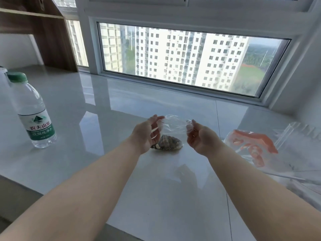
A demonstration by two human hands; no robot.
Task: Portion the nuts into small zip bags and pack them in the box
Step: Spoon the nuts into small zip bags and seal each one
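A small clear zip bag [173, 129] stands upright at the middle of the white counter [104, 105], with a clump of dark nuts [169, 144] in its bottom. My left hand [146, 134] pinches the bag's top left edge. At the top right edge my right hand [199, 139] pinches the same bag. The mouth of the bag is stretched between the two hands. A clear plastic box [298, 136] stands at the right, its outline hard to make out.
A water bottle [33, 112] with a green cap stands at the left. A larger clear bag with orange print [251, 146] lies to the right of my hands. A wooden shelf [43, 32] rises at the back left, and a window runs along the far edge.
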